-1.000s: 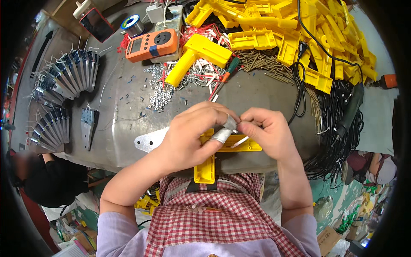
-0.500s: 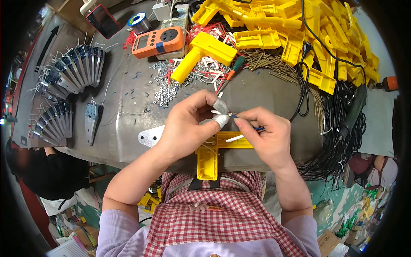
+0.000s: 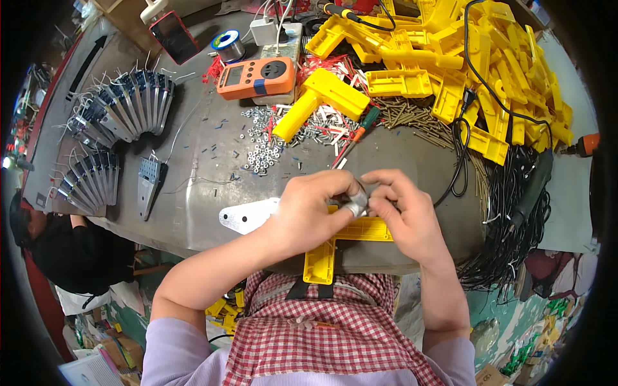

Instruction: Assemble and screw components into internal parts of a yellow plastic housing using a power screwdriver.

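Note:
My left hand (image 3: 315,209), with pale coverings on its thumb and fingertip, is closed in a pinch. Close against it, my right hand (image 3: 409,215) also pinches with thumb and fingers. Whatever lies between the fingertips is mostly hidden; only a small whitish bit shows. Below the hands a yellow T-shaped plastic housing half (image 3: 319,262) lies with its ribbed hollow side up, partly covered by them. A metal plate with holes (image 3: 248,215) pokes out from under my left wrist.
An open yellow housing pile (image 3: 444,58) fills the back right, beside black cables (image 3: 508,212). An orange meter (image 3: 257,78), a solder spool (image 3: 228,46), nuts (image 3: 262,157) and a screwdriver (image 3: 367,123) lie behind. Metal strips with circuit boards (image 3: 125,106) stand left. A person (image 3: 77,257) is at lower left.
My hands have come together and lower, over the yellow housing half. The blue wire and white tubes seen at my fingers before are now hidden. The whole view has shifted slightly.

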### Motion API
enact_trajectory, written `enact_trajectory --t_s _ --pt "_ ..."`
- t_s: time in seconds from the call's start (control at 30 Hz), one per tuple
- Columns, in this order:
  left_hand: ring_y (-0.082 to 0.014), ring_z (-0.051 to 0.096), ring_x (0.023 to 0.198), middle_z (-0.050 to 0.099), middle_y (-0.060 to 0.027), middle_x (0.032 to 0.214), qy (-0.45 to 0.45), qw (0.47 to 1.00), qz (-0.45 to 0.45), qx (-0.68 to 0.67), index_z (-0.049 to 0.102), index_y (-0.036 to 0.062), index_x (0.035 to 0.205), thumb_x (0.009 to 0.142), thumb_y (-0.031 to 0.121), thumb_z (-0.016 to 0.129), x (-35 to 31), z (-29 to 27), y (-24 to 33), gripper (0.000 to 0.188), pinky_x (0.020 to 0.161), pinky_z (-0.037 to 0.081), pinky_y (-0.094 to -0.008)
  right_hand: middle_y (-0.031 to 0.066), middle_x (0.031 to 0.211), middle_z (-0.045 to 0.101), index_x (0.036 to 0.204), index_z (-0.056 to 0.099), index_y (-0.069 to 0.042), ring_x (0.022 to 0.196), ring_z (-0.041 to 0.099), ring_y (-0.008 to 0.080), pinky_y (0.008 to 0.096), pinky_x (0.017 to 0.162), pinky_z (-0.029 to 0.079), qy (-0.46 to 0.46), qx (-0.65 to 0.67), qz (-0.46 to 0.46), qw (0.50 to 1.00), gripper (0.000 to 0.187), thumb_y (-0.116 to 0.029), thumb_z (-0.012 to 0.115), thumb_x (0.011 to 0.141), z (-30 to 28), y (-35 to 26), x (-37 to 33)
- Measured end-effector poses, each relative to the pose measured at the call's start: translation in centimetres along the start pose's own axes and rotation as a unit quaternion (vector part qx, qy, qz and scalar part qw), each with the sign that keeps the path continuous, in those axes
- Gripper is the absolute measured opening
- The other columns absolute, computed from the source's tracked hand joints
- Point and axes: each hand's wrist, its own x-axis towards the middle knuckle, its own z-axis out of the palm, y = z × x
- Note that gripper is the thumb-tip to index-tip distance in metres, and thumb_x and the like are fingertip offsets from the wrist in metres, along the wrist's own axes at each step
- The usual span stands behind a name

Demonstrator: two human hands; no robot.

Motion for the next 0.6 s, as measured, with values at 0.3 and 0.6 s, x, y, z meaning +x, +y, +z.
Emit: enact_trajectory --t_s 0.3,0.6 --pt "-0.0207 0.063 0.082 0.059 -0.0085 0.09 0.019 0.997 0.059 0.036 0.055 0.001 0.087 0.07 -0.003 0.069 -0.1 -1.2 -0.5 0.023 0.07 0.051 -0.0314 0.0066 0.075 0.065 0.092 0.062 0.003 0.069 0.059 0.0085 0.0239 0.064 0.048 -0.019 0.022 0.047 0.998 0.013 -0.007 0.063 0.084 -1.0 1.3 0.4" --pt "-0.0235 0.062 0.083 0.064 -0.0045 0.082 0.002 0.981 0.155 0.118 0.06 0.0061 0.083 0.064 -0.001 0.069 0.6 0.6 -1.4 0.022 0.086 0.042 -0.0363 0.0073 0.068 0.065 0.087 0.065 0.002 0.062 0.059 0.0083 0.0256 0.059 0.048 -0.099 -0.079 0.078 0.989 0.012 -0.008 0.066 0.08 -1.8 0.6 0.8"
